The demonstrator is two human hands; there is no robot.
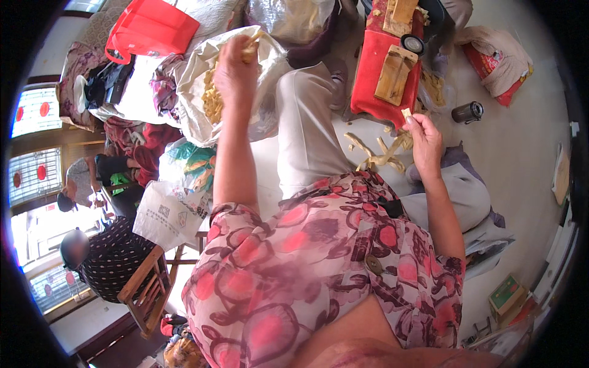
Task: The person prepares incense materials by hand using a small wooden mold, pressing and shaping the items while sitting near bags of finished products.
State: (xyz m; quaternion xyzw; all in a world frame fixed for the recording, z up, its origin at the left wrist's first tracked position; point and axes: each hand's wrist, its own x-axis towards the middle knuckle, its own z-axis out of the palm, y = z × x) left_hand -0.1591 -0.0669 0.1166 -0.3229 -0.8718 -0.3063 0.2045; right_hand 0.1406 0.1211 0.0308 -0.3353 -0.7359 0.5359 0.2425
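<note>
My left hand (235, 69) is over an open white woven sack (191, 99), blurred and with its fingers curled. Pale yellow strip-like pieces (212, 99) fill the sack, and some show beside those fingers; whether the hand grips any cannot be told. Between the thumb and fingers of my right hand (421, 131) is a small pale piece (406, 113), held just below the edge of a bench covered in red cloth (368, 69). On that bench lie a wooden block or board (395, 76) and a round dark object (412, 44). Long pale yellow strips (382, 158) lie on the floor near my right hand.
A red plastic container (152, 30) stands upper left. A second large bag (294, 20) is at the top, beside another person's legs. Plastic bags (170, 214) and a wooden chair (145, 292) with a seated person are at left. A dark flask (467, 112) stands at right.
</note>
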